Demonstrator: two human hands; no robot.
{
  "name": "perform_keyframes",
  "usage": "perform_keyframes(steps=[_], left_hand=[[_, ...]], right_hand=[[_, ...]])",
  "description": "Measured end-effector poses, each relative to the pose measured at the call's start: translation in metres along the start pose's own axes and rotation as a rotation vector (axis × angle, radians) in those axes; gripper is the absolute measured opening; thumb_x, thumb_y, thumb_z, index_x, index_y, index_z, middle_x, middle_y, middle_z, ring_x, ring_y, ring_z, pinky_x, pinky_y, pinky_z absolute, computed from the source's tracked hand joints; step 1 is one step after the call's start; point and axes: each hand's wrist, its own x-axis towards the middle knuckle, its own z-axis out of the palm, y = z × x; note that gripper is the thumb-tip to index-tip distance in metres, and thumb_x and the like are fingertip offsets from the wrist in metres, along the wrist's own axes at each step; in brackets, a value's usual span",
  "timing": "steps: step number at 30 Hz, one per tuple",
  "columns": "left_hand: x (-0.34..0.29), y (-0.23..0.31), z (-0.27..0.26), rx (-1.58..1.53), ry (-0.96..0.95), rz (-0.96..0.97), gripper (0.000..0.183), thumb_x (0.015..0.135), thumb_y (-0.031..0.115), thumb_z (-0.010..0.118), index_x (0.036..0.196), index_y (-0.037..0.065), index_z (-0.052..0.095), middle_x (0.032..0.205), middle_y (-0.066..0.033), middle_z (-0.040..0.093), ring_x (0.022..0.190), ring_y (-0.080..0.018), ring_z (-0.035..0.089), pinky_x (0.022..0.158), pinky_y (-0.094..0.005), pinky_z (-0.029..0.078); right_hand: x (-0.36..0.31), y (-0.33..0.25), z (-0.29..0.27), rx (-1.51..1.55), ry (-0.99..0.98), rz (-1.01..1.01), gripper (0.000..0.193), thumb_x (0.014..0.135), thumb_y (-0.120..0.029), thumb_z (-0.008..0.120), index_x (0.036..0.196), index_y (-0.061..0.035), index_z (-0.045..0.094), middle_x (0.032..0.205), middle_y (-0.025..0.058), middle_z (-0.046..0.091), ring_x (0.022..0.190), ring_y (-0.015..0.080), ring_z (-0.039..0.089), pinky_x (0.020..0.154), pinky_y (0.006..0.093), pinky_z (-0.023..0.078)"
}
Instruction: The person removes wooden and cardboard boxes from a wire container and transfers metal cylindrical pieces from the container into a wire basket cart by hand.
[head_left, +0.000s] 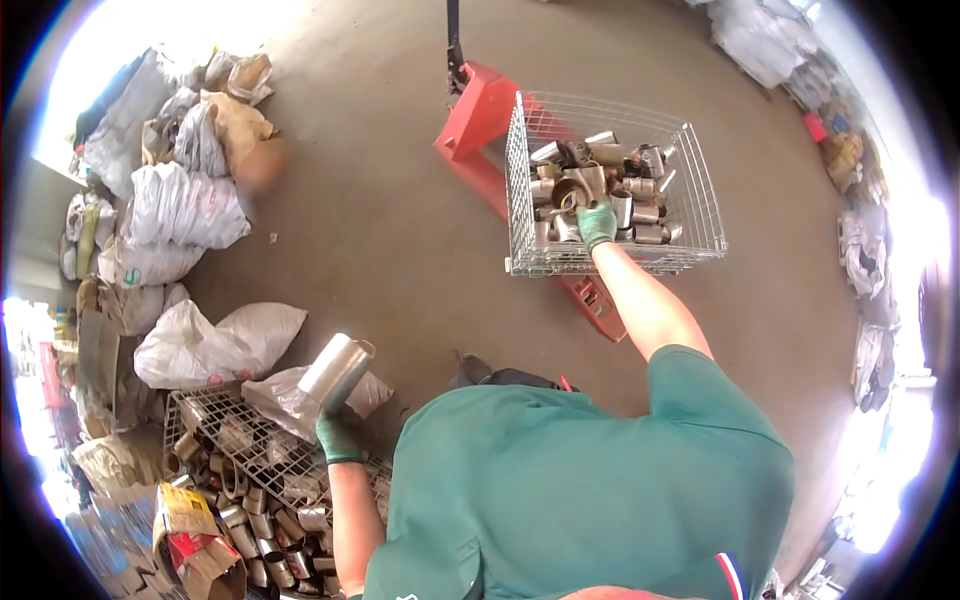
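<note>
My left hand point(340, 436), in a green glove, is closed around a shiny metal exhaust tip point(332, 368), a short wide tube held tilted above the left-hand pile. Reaching forward, my gloved right hand point(598, 222) is inside a wire basket point(704, 205) at the upper right. Its fingers are closed on a dull metal exhaust tip point(592, 182) among several similar tubes; the fingertips are partly hidden. The basket rests on a red pallet jack point(480, 115).
Beside me at lower left, a wire crate point(240, 445) holds many metal tubes point(262, 530), with an open cardboard box point(200, 550) next to it. White sacks point(215, 345) are stacked along the left. Bags point(862, 255) line the right wall. The pallet jack's handle point(454, 30) stands beyond the basket.
</note>
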Motion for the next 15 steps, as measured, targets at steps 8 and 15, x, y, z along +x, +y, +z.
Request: perform_keyframes(steps=[8, 15], left_hand=[[-0.053, -0.014, 0.152, 0.305, -0.305, -0.072, 0.020, 0.086, 0.009, 0.053, 0.103, 0.010, 0.062, 0.066, 0.0028, 0.048, 0.049, -0.0084, 0.043, 0.045, -0.0225, 0.036], [-0.032, -0.023, 0.197, 0.511, -0.333, -0.148, 0.035, 0.098, 0.033, 0.055, 0.125, 0.010, 0.053, 0.098, -0.0099, 0.063, 0.073, -0.0187, 0.060, 0.067, -0.0333, 0.052]], right_hand=[[-0.112, -0.011, 0.076, 0.836, -1.266, 0.603, 0.072, 0.087, -0.055, 0.065, 0.140, -0.0113, 0.044, 0.141, 0.0101, 0.048, 0.121, 0.0297, 0.052, 0.098, 0.0516, 0.044], [-0.165, -0.013, 0.087, 1.262, -1.198, 0.892, 0.061, 0.094, -0.044, 0.054, 0.141, -0.0084, 0.042, 0.132, 0.0180, 0.054, 0.112, 0.0364, 0.060, 0.080, 0.0487, 0.056]])
